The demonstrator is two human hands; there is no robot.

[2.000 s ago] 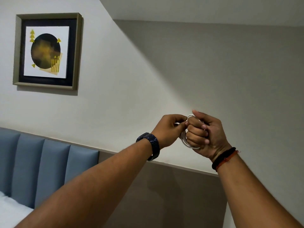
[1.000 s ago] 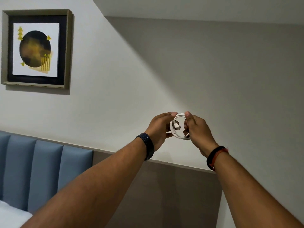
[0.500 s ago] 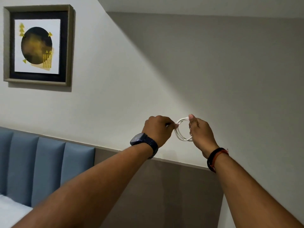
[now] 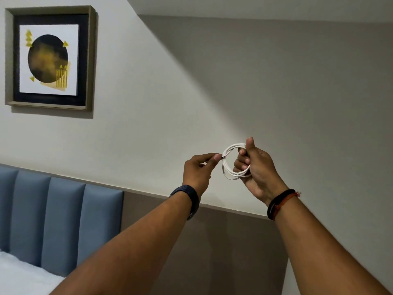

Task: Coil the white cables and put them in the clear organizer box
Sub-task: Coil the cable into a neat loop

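Observation:
A thin white cable (image 4: 226, 167) is wound into a small round coil held up in the air in front of the wall. My right hand (image 4: 258, 170) grips the coil's right side, thumb on top and fingers through the loop. My left hand (image 4: 200, 170) pinches the cable's end plug at the coil's left edge between thumb and forefinger. The clear organizer box is not in view.
A framed picture (image 4: 50, 58) hangs on the wall at the upper left. A blue padded headboard (image 4: 53, 222) and a corner of white bedding (image 4: 19, 275) lie at the lower left. A grey wall panel (image 4: 202, 248) runs below my hands.
My hands have drawn apart, and the coil now hangs open as a wider ring. The left hand went from a fist at the coil to pinching the cable's end.

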